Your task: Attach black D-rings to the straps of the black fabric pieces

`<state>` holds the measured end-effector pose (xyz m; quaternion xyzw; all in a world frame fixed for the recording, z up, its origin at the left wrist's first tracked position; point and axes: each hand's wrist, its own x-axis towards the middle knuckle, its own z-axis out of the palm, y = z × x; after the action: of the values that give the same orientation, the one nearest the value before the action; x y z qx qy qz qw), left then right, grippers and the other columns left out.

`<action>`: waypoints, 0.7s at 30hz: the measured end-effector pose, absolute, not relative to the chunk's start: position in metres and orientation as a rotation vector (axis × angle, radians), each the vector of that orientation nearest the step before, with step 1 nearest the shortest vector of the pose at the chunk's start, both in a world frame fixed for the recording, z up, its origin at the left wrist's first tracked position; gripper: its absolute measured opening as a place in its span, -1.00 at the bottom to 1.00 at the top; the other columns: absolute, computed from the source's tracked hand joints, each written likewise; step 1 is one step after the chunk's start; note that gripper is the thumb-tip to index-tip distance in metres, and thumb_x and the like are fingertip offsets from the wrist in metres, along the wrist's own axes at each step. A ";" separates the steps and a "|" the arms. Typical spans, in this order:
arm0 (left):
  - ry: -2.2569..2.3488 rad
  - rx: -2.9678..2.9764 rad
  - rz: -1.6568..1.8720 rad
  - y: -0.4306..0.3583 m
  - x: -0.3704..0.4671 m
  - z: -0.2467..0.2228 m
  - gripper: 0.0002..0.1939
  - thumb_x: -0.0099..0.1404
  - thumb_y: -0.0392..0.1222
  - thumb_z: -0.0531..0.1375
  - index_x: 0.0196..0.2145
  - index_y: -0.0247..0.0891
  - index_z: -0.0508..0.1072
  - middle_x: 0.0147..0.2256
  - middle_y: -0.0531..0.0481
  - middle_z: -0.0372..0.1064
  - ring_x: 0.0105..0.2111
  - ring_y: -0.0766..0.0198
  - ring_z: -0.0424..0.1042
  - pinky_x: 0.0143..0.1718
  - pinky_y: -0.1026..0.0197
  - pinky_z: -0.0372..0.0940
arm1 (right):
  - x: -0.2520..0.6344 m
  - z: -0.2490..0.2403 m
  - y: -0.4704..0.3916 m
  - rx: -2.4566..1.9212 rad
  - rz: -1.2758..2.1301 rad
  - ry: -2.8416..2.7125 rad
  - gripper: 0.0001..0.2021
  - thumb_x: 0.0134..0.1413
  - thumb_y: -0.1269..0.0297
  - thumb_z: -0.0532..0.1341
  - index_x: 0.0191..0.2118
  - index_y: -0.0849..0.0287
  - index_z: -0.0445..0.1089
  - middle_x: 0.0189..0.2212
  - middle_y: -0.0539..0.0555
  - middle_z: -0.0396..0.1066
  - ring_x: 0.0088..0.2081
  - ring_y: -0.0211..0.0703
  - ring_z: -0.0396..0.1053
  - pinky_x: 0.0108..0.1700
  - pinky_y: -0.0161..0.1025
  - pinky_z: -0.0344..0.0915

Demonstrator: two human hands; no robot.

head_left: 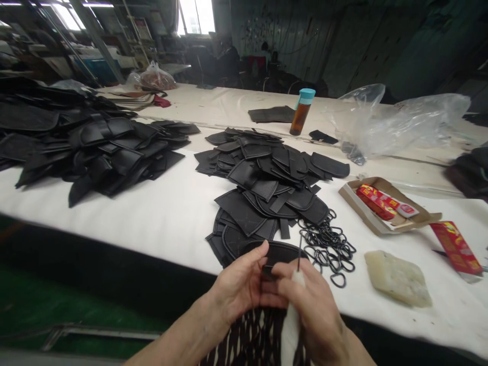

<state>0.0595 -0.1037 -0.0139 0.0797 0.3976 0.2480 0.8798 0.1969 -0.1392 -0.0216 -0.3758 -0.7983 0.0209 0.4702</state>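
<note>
My right hand [310, 305] is closed around an awl [292, 325], its handle wrapped in white and its thin dark shaft pointing up and away. Beside it, my left hand [244, 284] has its thumb raised and its fingers curled toward the right fingers. Something dark shows between the two hands, but my fingers hide most of it. Just beyond them is a black leather piece [282, 250] with a stitched, rounded edge; I cannot tell whether it is held or lies on the pile. Black D-rings [328, 244] lie loose to the right of a pile of black leather pieces [263, 173].
A larger black pile [110, 147] covers the table's left. To the right are a yellowish block [398, 279], an open cardboard box [366, 213] with red packets, and another red packet [457, 249]. Farther back stand a blue-lidded bottle [302, 112] and clear plastic bags [404, 122].
</note>
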 end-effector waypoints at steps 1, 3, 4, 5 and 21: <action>0.875 0.165 0.544 -0.105 0.060 -0.014 -0.57 0.27 0.02 0.08 -0.44 -0.44 0.49 -0.52 -0.10 0.45 -0.56 0.30 0.44 -0.49 0.29 0.33 | 0.193 -0.023 -0.144 -0.872 -0.059 -1.985 -0.80 0.12 0.56 0.03 -0.40 0.16 0.29 -0.42 0.11 0.43 -0.40 -0.15 0.37 -0.40 -0.22 0.32; 0.970 0.205 0.595 -0.108 0.062 -0.015 -0.67 0.21 -0.07 0.18 -0.47 -0.45 0.50 -0.55 -0.09 0.45 -0.58 0.34 0.40 -0.52 0.34 0.29 | 0.186 -0.024 -0.151 -0.805 -0.188 -1.992 -0.75 0.10 0.60 0.01 -0.46 0.18 0.30 -0.46 0.16 0.44 -0.38 -0.11 0.39 -0.37 -0.18 0.34; 1.008 0.233 0.613 -0.110 0.063 -0.017 -0.71 0.17 -0.10 0.22 -0.49 -0.45 0.51 -0.55 -0.10 0.45 -0.58 0.34 0.40 -0.52 0.34 0.28 | 0.184 -0.024 -0.153 -0.786 -0.220 -1.986 -0.73 0.10 0.62 0.00 -0.48 0.19 0.30 -0.47 0.17 0.44 -0.35 -0.10 0.41 -0.34 -0.16 0.36; 1.038 0.256 0.635 -0.112 0.064 -0.018 -0.73 0.14 -0.13 0.25 -0.50 -0.46 0.51 -0.55 -0.12 0.45 -0.57 0.32 0.41 -0.51 0.34 0.28 | 0.184 -0.023 -0.154 -0.774 -0.242 -1.994 -0.72 0.09 0.63 -0.01 -0.49 0.19 0.30 -0.48 0.18 0.44 -0.32 -0.09 0.42 -0.31 -0.15 0.37; 1.048 0.717 0.942 -0.126 0.074 -0.024 -0.70 0.21 -0.04 0.18 -0.38 -0.35 0.55 -0.48 0.01 0.38 -0.42 0.34 0.30 -0.34 0.32 0.18 | 0.200 -0.026 -0.157 -1.223 0.803 -1.504 -0.87 0.11 0.41 0.18 -0.41 0.09 0.21 -0.39 0.01 0.44 -0.34 -0.20 0.43 -0.32 -0.31 0.36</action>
<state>0.0739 -0.1258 -0.0244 0.3223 0.4711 0.4235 0.7035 0.1999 -0.1570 -0.0259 -0.5055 -0.6214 0.3316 0.4984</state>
